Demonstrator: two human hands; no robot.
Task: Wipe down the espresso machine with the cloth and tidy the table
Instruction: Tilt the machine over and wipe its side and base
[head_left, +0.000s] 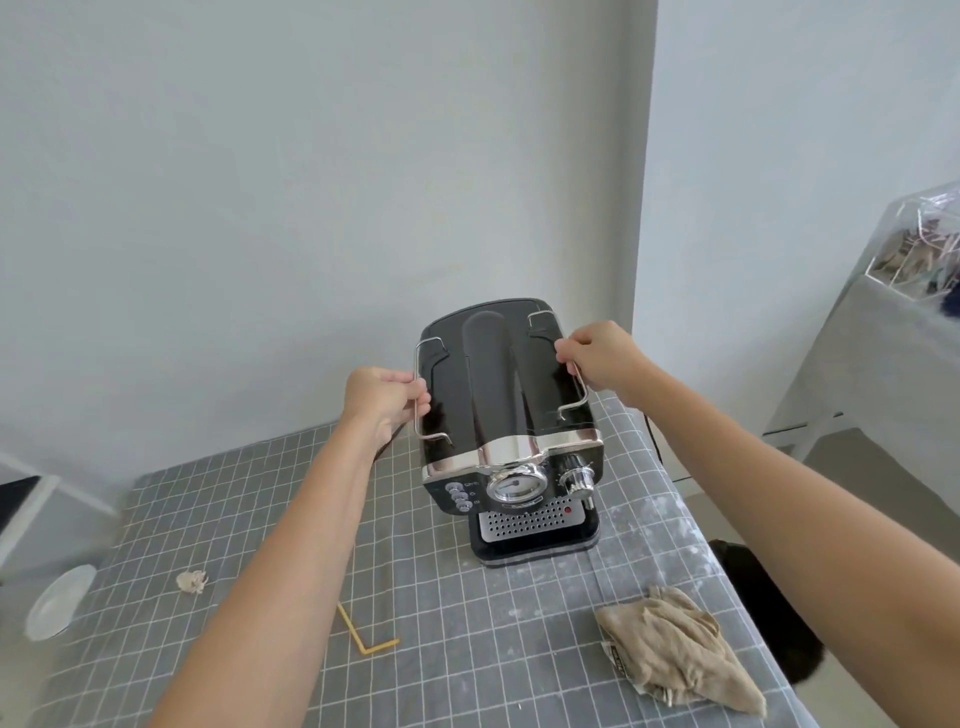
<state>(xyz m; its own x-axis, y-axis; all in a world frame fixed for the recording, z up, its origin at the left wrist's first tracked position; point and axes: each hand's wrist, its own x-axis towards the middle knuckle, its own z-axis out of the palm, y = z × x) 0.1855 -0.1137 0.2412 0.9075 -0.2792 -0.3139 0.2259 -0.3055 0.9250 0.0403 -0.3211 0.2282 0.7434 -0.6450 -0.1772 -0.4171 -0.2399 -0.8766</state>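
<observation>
We have both hands up on the espresso machine (511, 426), one to each side of its glossy black top, which looks like the way to steady or shift the whole unit before any wiping. Our left hand (387, 402) is closed around the left wire rail (417, 395), fingers curled over it with the thumb side nearest us; our right hand (597, 358) is pinched shut on the right wire rail (576, 382), wrist bent so the knuckles face away. Both forearms reach forward and slightly inward, elbows low, so the machine sits between the two grips. The cloth (675, 649) lies crumpled well below and to the right of our right hand, near the edge of the table (467, 649), untouched and free to pick up. Well below our left hand lie a bent yellow straw (363, 631), a small crumpled scrap (192, 581) and, farther left, a clear lid (60, 600), which we judge still need tidying.
</observation>
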